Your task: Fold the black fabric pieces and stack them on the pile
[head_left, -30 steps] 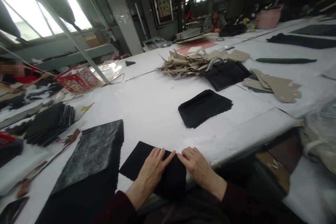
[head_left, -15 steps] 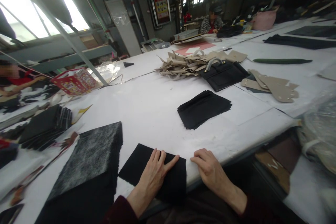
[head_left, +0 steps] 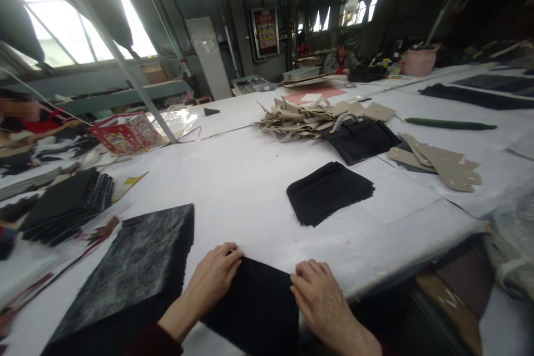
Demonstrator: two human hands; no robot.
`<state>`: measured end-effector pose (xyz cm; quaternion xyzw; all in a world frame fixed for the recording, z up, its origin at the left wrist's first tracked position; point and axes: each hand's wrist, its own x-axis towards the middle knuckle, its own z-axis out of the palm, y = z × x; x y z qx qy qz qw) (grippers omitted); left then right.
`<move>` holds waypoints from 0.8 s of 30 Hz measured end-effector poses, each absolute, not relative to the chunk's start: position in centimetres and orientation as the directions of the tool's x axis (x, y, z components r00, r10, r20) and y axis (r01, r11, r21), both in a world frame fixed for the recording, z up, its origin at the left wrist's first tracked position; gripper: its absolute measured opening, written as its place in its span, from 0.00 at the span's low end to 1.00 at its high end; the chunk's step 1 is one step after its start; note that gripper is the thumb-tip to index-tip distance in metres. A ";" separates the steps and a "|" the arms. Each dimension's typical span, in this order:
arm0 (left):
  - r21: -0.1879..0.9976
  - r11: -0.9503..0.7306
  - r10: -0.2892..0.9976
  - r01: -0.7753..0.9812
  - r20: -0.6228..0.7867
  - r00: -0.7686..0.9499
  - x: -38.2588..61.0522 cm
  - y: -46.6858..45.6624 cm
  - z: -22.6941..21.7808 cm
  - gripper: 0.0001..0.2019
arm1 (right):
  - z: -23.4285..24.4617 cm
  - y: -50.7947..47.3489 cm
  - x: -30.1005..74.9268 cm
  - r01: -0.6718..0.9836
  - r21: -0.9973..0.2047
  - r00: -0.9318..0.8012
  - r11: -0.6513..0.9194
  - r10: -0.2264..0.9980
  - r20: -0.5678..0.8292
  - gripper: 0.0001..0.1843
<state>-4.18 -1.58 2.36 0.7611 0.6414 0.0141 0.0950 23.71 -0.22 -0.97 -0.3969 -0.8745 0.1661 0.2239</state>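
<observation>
A black fabric piece [head_left: 262,303] lies at the table's near edge, between my hands. My left hand [head_left: 214,272] grips its far left corner, fingers curled over the edge. At the far right corner, my right hand [head_left: 319,295] pinches the fabric between thumb and fingers. Left of my left hand lies a stack of larger black fabric pieces [head_left: 137,261] with a fuzzy grey face showing on top. Beyond my right hand sits a smaller stack of black fabric pieces [head_left: 329,192] with ragged edges.
A black handbag [head_left: 362,139] lies by a heap of beige pieces [head_left: 300,119]. Flat beige cut pieces [head_left: 442,161] and a long green strip [head_left: 450,123] are at the right. A slanted pole [head_left: 112,50] rises near a red patterned bag [head_left: 125,132]. A co-worker sits at far left.
My left hand has gone from lying flat on the fabric to gripping its far left corner. My right hand, earlier beside the fabric, now holds its right corner. The view has tilted slightly.
</observation>
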 end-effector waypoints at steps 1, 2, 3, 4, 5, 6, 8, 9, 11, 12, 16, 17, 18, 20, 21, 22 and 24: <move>0.182 -0.142 0.981 0.973 -0.104 0.162 -4.3 -1.0 2.6 0.13 | -0.6 0.3 23.1 0.620 -0.492 -0.576 0.611 0.780 0.244 0.06; 0.190 -0.132 0.981 0.973 -0.112 0.155 -4.2 -0.6 2.9 0.10 | -0.3 0.8 22.4 0.620 -0.511 -0.568 0.595 0.790 0.232 0.06; 0.191 -0.128 0.980 0.973 -0.125 0.153 -4.0 -0.2 3.1 0.07 | -0.1 1.2 21.5 0.618 -0.526 -0.563 0.584 0.796 0.222 0.05; 0.188 -0.127 0.978 0.974 -0.141 0.154 -3.7 0.0 3.2 0.05 | 0.0 1.5 20.7 0.613 -0.537 -0.565 0.580 0.797 0.215 0.06; 0.186 -0.128 0.975 0.974 -0.158 0.158 -3.4 0.1 3.3 0.04 | -0.1 1.7 20.0 0.604 -0.547 -0.572 0.580 0.793 0.209 0.08; 0.190 -0.130 0.971 0.973 -0.174 0.164 -3.2 0.1 3.3 0.04 | -0.4 1.9 19.4 0.593 -0.558 -0.584 0.580 0.787 0.198 0.10; 0.237 -0.133 0.964 0.962 -0.194 0.181 -2.9 -0.2 3.1 0.06 | -1.5 2.0 18.9 0.588 -0.588 -0.601 0.556 0.786 0.143 0.11; 0.285 -0.128 0.961 0.950 -0.200 0.189 -2.8 -0.3 2.9 0.08 | -2.3 2.0 19.1 0.593 -0.609 -0.601 0.527 0.793 0.100 0.12; 0.404 -0.102 0.958 0.909 -0.205 0.198 -2.4 -0.2 2.6 0.07 | -3.6 2.5 20.5 0.606 -0.658 -0.585 0.446 0.811 0.010 0.22; 0.459 -0.084 0.959 0.884 -0.205 0.198 -2.0 0.1 2.5 0.07 | -3.9 3.0 21.7 0.604 -0.682 -0.581 0.411 0.814 -0.024 0.28; 0.618 -0.091 0.955 0.781 -0.168 0.244 1.7 4.3 2.8 0.12 | -1.4 8.5 27.8 0.628 -0.692 -0.550 0.357 0.832 -0.070 0.30; 0.651 -0.103 0.956 0.752 -0.144 0.256 3.0 5.9 3.1 0.08 | 0.0 10.8 29.3 0.672 -0.647 -0.534 0.361 0.841 -0.084 0.24; 0.679 -0.108 0.962 0.726 -0.114 0.249 4.5 7.7 3.3 0.05 | 1.5 13.2 30.6 0.716 -0.580 -0.526 0.389 0.846 -0.083 0.20; 0.708 -0.105 0.984 0.698 -0.027 0.175 7.5 11.3 3.7 0.05 | 4.2 18.5 32.5 0.804 -0.367 -0.522 0.468 0.851 -0.058 0.15; 0.701 -0.111 0.992 0.704 0.035 0.121 8.9 13.0 3.8 0.05 | 5.1 21.0 33.1 0.845 -0.242 -0.503 0.478 0.863 -0.050 0.14; 0.681 -0.128 0.991 0.721 0.112 0.070 10.1 14.7 3.8 0.04 | 5.7 23.4 33.5 0.865 -0.180 -0.482 0.469 0.876 -0.032 0.14; 0.638 -0.144 0.973 0.757 0.232 -0.011 11.9 17.6 3.5 0.03 | 5.6 27.4 33.5 0.893 -0.096 -0.440 0.440 0.898 0.013 0.15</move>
